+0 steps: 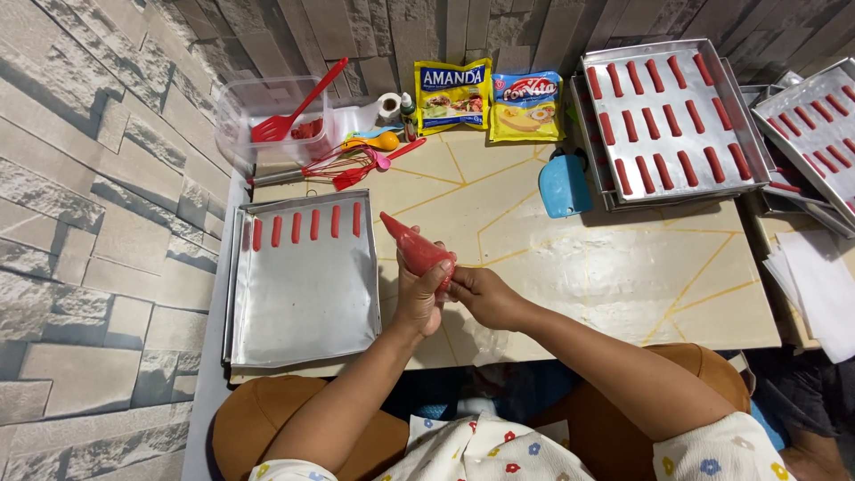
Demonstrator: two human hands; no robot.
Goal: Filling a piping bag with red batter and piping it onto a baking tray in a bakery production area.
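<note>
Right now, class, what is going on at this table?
A seated person grips a red piping bag with both hands, left hand around it and right hand at its back end, tip aimed at a metal baking tray. That tray carries one row of six red piped strips. Filled trays sit stacked at the far right.

Both bare forearms rise from the lower edge of the frame and converge near its centre. The left forearm climbs steeply from the lower left, its wrist straight, and the left hand stands upright with the palm turned inward and the fingers curled closed around what it holds. The right forearm comes in from the lower right at a flatter slant, elbow bent low in the frame. The right hand lies just beside the left and touches it, fingers pinched shut at the same spot. Short patterned sleeves cover both upper arms.
</note>
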